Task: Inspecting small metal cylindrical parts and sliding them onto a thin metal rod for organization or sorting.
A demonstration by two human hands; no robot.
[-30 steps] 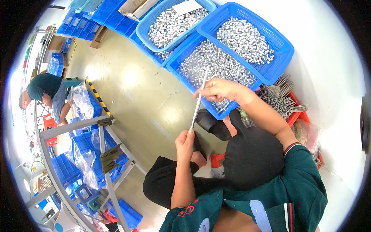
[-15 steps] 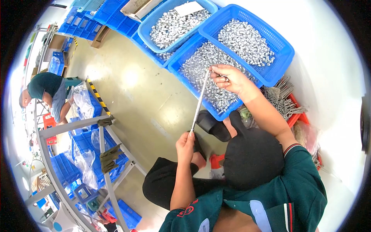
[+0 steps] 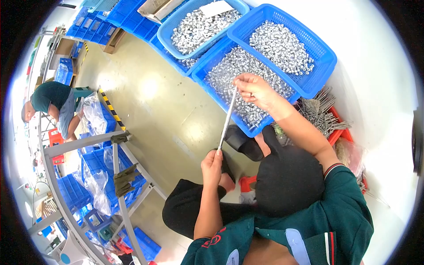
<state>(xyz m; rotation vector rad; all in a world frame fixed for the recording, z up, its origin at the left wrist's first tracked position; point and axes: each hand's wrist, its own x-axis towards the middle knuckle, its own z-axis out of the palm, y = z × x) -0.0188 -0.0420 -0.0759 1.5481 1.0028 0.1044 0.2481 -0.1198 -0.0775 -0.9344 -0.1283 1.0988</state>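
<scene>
My left hand (image 3: 212, 165) is closed round the lower end of a thin silvery metal rod (image 3: 228, 119), which slants up and away from me. At the rod's upper end, the thumb and forefinger of my right hand (image 3: 256, 90) are pinched together. Small shiny metal nuts show between its curled fingers; whether one sits on the rod's tip is too small to tell. Beneath that hand is a blue basket (image 3: 240, 118) of loose metal nuts (image 3: 229, 66).
Another blue basket (image 3: 324, 51) of nuts overlaps it at right, and a light-blue basket (image 3: 165, 37) stands farther left. Metal rods (image 3: 320, 112) fill a red crate (image 3: 342, 134). A grey metal frame (image 3: 84, 145) stands left, with a bent-over person (image 3: 53, 97) beyond.
My right hand has shifted slightly left and its fingers have turned about the rod's upper end. My left hand and the rod stay nearly in place.
</scene>
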